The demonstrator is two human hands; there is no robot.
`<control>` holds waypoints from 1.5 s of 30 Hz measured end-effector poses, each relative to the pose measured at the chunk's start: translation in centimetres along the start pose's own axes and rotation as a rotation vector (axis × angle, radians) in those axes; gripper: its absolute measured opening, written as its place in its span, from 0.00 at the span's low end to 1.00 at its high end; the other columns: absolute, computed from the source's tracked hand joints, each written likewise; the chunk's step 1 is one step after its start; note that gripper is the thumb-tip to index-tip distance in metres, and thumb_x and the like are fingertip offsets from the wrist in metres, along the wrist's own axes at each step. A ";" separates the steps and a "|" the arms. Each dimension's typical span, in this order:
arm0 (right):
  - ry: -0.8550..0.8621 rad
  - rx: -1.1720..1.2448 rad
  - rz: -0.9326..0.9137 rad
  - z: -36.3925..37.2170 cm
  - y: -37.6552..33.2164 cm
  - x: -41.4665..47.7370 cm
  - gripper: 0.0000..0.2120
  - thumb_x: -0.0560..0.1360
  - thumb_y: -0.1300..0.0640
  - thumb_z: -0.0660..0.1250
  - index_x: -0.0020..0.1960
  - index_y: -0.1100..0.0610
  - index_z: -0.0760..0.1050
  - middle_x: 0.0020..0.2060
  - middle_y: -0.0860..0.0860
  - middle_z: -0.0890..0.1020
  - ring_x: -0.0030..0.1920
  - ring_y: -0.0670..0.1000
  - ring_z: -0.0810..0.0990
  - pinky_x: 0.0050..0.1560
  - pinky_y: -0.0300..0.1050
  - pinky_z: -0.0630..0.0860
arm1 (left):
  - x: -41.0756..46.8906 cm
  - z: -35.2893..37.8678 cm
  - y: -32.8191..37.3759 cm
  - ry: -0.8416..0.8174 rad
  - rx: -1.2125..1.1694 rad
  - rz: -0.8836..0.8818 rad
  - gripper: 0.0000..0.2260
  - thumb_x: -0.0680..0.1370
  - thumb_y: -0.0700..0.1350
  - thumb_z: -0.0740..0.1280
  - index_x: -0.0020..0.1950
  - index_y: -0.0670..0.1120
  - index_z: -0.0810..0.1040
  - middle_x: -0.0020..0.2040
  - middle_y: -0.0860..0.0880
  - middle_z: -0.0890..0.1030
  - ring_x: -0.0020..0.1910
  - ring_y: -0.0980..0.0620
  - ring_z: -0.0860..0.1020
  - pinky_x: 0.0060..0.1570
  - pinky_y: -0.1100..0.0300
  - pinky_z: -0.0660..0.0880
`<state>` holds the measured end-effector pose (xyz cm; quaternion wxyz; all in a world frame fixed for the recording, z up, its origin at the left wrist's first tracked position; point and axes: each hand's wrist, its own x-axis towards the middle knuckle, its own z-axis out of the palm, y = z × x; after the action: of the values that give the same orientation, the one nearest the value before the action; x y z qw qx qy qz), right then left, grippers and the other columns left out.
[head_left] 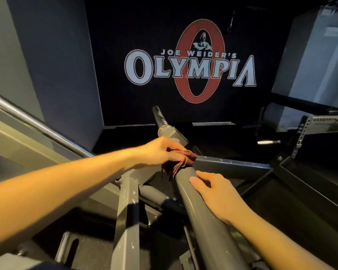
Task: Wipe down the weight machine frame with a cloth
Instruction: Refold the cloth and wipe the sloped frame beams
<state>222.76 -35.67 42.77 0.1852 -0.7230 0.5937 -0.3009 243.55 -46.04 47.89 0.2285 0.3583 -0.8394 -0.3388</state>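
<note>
Cloth (180, 162) half-hidden under left hand (160, 151)

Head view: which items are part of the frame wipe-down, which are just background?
In the job:
- cloth, gripped by left hand
- grey frame tube, right hand resting on it

Background:
- Olympia wall banner
- chrome rail
- perforated rack upright

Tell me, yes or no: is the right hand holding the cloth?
No, the left hand grips the cloth; the right hand rests bare on the tube.
</note>
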 end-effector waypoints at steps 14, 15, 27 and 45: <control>-0.005 -0.030 0.018 -0.1 0.0 0.1 0.19 0.84 0.42 0.58 0.70 0.47 0.75 0.58 0.46 0.82 0.42 0.40 0.74 0.47 0.35 0.71 | 5.4 1.5 -4.7 0.756 -0.163 -0.233 0.10 0.82 0.47 0.68 0.61 0.53 0.84 0.55 0.55 0.83 0.51 0.59 0.80 0.42 0.70 0.72; -0.006 -0.028 0.020 -0.1 0.0 0.1 0.19 0.84 0.42 0.59 0.70 0.47 0.74 0.58 0.47 0.82 0.42 0.40 0.74 0.47 0.35 0.71 | 5.4 1.8 -4.9 0.744 -0.113 -0.230 0.10 0.82 0.49 0.67 0.62 0.54 0.84 0.55 0.55 0.83 0.49 0.59 0.80 0.41 0.68 0.73; -0.002 0.007 0.044 0.1 0.1 0.2 0.18 0.83 0.43 0.60 0.67 0.51 0.76 0.52 0.45 0.82 0.49 0.44 0.79 0.50 0.37 0.74 | 3.0 -0.3 -3.3 0.340 0.274 -0.027 0.08 0.79 0.46 0.72 0.58 0.52 0.86 0.47 0.56 0.84 0.43 0.62 0.82 0.41 0.68 0.78; -0.023 -0.030 0.053 0.3 1.2 0.9 0.28 0.82 0.36 0.58 0.79 0.44 0.64 0.72 0.43 0.75 0.68 0.44 0.75 0.68 0.46 0.73 | 7.5 -1.0 0.9 -0.043 0.527 -0.085 0.11 0.80 0.45 0.71 0.62 0.51 0.85 0.55 0.56 0.84 0.53 0.58 0.80 0.52 0.65 0.75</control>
<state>222.12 -36.85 42.01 0.1887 -0.7132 0.6149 -0.2786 239.00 -51.67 50.22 0.0951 0.4329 -0.8876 -0.1254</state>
